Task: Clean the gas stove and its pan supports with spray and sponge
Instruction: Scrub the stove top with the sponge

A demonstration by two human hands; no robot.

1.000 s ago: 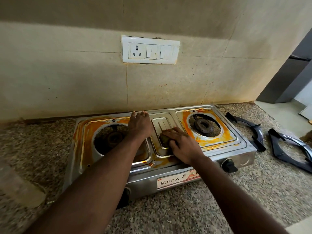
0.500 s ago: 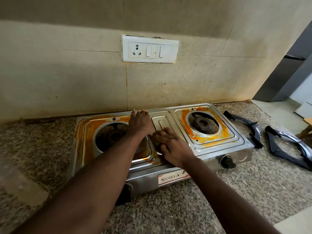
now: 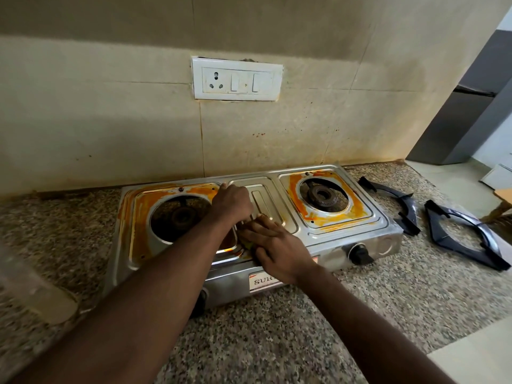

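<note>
the person leans over a steel two-burner gas stove (image 3: 385,231) set on a speckled granite counter (image 3: 277,342). the right hand (image 3: 277,245) lies palm-down on the front of the stove's middle panel, fingers closed over a sponge (image 3: 247,244), of which only a yellow-green edge shows beneath the fingertips. the left hand (image 3: 232,202) rests further back on the ridge between the left burner well and the middle panel, apparently bracing the stove; it holds nothing that can be seen, though whether the fingers are curled or flat is hard to tell from this angle.

the relation that matters: orange grime lies on both sides of the sponge. the left burner (image 3: 181,217) well is just beside it, its stained front corner almost touching the sponge, while the right burner (image 3: 322,195) and its stained surround sit well apart across the clean-looking middle panel. the stove's long axis runs left to right, so a sweep along it would carry the sponge to either well. the right hand is the nearer one to the right-hand well (the left arm crosses over the left well, partly covering it).

two dark pan supports (image 3: 468,239) lie on the counter to the right of the stove, clear of it and apparently not yet scrubbed. no spray bottle can be made out with certainty; a blurred pale shape sits at the far left edge.
</note>
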